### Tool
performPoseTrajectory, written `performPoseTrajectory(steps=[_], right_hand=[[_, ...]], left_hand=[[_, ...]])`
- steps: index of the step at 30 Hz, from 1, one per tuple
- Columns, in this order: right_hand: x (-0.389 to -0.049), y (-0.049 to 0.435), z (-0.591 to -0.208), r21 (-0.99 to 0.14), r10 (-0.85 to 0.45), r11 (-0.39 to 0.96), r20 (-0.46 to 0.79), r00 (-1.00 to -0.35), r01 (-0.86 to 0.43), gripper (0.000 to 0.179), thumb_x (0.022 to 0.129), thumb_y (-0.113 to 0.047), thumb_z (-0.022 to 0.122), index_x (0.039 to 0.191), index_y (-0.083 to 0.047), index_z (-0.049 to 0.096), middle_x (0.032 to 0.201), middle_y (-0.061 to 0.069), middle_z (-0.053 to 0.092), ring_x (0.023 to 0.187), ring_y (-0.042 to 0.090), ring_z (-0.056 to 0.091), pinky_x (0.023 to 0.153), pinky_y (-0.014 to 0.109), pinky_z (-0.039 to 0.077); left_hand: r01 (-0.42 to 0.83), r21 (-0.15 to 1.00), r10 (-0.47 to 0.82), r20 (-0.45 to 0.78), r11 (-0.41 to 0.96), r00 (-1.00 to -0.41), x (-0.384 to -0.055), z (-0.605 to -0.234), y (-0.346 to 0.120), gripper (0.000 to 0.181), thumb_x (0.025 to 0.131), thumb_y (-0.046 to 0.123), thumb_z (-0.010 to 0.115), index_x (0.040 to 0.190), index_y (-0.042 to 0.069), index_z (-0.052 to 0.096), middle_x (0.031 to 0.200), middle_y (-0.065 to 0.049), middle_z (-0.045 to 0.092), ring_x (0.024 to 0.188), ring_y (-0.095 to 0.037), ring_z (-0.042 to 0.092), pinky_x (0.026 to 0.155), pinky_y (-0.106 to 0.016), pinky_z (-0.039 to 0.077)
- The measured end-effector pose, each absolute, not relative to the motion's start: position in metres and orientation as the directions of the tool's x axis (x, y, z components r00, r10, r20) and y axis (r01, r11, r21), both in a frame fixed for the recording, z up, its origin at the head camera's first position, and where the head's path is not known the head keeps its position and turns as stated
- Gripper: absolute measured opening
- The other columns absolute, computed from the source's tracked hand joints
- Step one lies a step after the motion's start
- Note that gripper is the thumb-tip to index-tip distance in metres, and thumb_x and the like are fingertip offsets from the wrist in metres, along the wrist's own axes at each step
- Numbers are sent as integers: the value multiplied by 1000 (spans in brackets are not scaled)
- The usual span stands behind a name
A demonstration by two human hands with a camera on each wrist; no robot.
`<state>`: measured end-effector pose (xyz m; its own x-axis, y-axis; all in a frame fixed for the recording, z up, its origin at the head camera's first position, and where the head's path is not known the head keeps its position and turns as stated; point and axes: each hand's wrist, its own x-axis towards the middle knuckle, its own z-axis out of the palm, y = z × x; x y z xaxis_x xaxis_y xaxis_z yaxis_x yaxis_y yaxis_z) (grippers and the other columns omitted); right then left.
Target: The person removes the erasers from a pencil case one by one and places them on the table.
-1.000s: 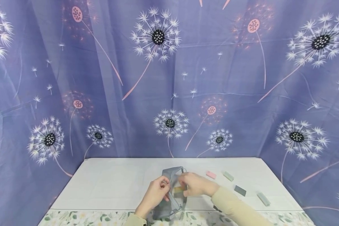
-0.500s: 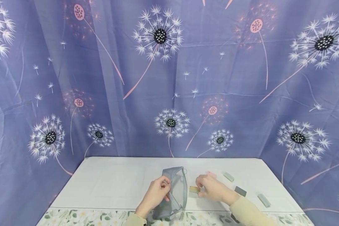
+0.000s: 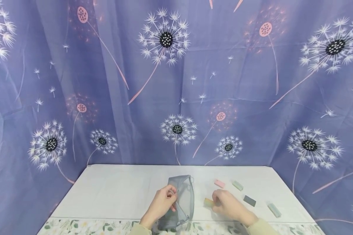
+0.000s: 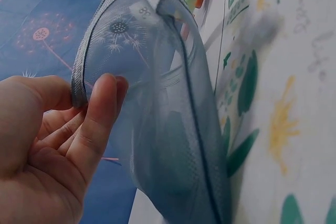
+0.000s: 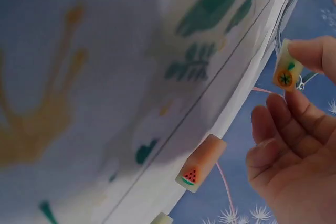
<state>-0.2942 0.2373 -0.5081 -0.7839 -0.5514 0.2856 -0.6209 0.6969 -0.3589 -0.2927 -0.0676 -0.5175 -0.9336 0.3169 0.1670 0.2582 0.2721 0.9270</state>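
Observation:
A grey-blue mesh zip pouch (image 3: pixel 186 197) stands on the table with its mouth spread wide toward the right. My left hand (image 3: pixel 161 203) pinches the zip edge of the mouth between thumb and fingers; the left wrist view shows the zip tape (image 4: pixel 80 80) in that pinch. To the right of the pouch, my right hand (image 3: pixel 230 206) holds a small yellow eraser (image 3: pixel 208 202) by thumb and fingertips. In the right wrist view an orange-fruit print shows on the eraser (image 5: pixel 286 72). Green shows faintly through the pouch's mesh.
Beyond my right hand lie a pink eraser (image 3: pixel 219 183), with a watermelon print in the right wrist view, and a pale green one (image 3: pixel 237 185). A dark grey block (image 3: pixel 249 200) and a grey-green one (image 3: pixel 274 210) lie farther right. A dandelion-print curtain (image 3: pixel 135 130) surrounds the table.
My right hand has drawn away from the pouch's mouth to the right, keeping the yellow eraser in its fingers. The left hand stays on the pouch's edge.

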Motion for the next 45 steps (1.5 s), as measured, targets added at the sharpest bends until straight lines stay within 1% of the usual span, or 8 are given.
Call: performPoseTrajectory(steps=[4,8,16,30,35,38,41,45], right_hand=[[-291,238,-508,-366,-535,709,279,-798,-603,24,69,-9,77,80,-16,57,75,-13,53,66,2,46,63,26,50],[-289,241,-508,-372,-521,728,246,-817,-576,22,71,-11,78,81,-15,59,76,-11,58,67,3,50,65,28,52],[-289,247,-509,-399,-510,756,138,-849,-519,18,73,-14,78,82,-16,63,78,-9,64,71,5,59,65,29,54],[-288,247,-503,-410,-499,769,96,-862,-490,20,72,-13,79,84,-14,63,79,-6,64,72,8,61,65,30,55],[-289,246,-502,-388,-511,760,138,-849,-521,32,71,-15,83,93,-5,62,75,-4,59,65,5,52,59,27,50],[-288,244,-500,-353,-503,772,170,-848,-529,42,70,-19,85,102,-3,62,83,-1,59,69,7,52,62,30,51],[-286,243,-496,-317,-484,793,191,-854,-520,48,70,-25,86,107,-6,62,98,4,62,78,13,58,68,36,54],[-283,239,-491,-290,-468,807,220,-856,-515,49,73,-30,84,111,-9,63,111,8,63,89,23,63,74,42,55]], left_hand=[[251,932,316,162,261,-935,-289,-522,-69,17,94,9,57,107,-1,59,70,-1,64,51,-18,63,52,-31,57],[255,934,318,170,249,-933,-289,-524,-69,16,93,8,58,106,-1,60,70,0,64,50,-16,63,51,-30,56],[276,929,320,190,248,-928,-290,-522,-69,17,94,8,57,106,-3,58,69,0,64,49,-15,62,50,-31,56],[269,931,315,185,247,-931,-290,-517,-67,15,95,8,57,107,-2,59,70,-3,64,50,-17,62,50,-32,56],[261,935,307,182,239,-934,-290,-518,-67,14,95,8,57,106,0,59,70,-3,64,50,-17,62,50,-33,56],[261,934,307,180,245,-935,-290,-518,-68,15,94,8,58,106,-1,59,70,-1,64,50,-16,62,50,-31,56],[268,929,310,184,254,-933,-291,-517,-68,16,94,7,57,106,-2,58,69,-1,63,49,-15,62,49,-30,56],[279,924,313,192,261,-930,-291,-518,-68,17,93,7,57,106,-3,58,68,0,63,49,-15,62,49,-31,56]])
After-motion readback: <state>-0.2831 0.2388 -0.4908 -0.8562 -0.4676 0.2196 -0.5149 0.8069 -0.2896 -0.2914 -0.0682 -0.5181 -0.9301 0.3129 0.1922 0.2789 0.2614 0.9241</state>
